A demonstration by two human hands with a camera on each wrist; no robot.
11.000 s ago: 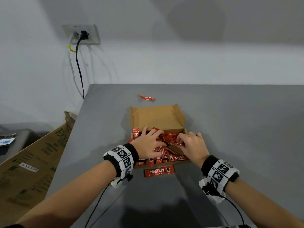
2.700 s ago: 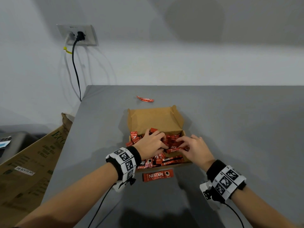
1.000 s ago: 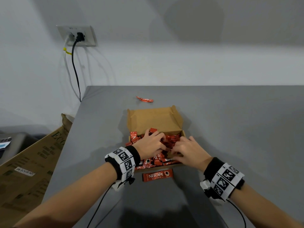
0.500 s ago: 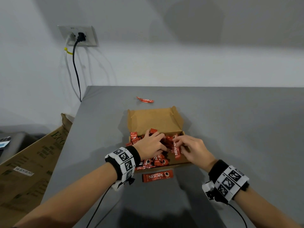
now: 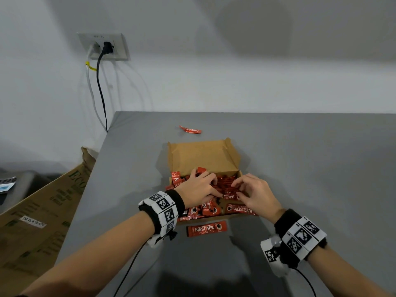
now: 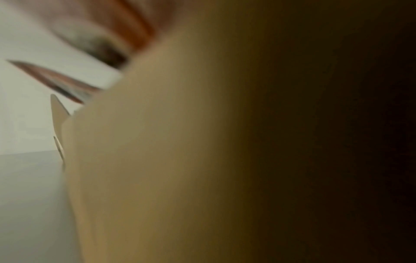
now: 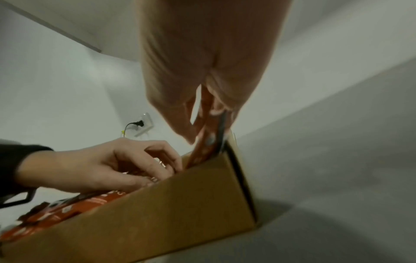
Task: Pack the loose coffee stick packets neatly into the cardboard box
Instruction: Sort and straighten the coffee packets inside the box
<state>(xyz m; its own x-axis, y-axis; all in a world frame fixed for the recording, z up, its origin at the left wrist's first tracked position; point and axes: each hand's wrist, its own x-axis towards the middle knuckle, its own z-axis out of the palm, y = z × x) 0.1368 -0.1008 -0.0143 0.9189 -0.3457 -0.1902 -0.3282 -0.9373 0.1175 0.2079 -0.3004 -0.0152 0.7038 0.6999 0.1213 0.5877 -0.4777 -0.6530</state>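
Cardboard off the worktop's left edge first: a big flattened carton (image 5: 40, 213) leans there at lower left of the head frame, and two cords hang from the wall outlet (image 5: 104, 46) above it. Centre frame, the cardboard box (image 5: 203, 156) sits flaps up on the grey worktop (image 5: 310, 168), with loads of bare surface to its right and behind. Left hand (image 5: 198, 187) is down in the pile of coffee stick packets (image 5: 202, 210), fingers curled, but what they hold is hidden. Left wrist view is basically a brown blur. Right hand (image 5: 256, 195) pinches a red packet (image 7: 203, 142) at the box's right inner wall. One Nescafe stick (image 5: 206, 228) lies just outside the near wall, and another loose stick (image 5: 190, 130) sits beyond the box.
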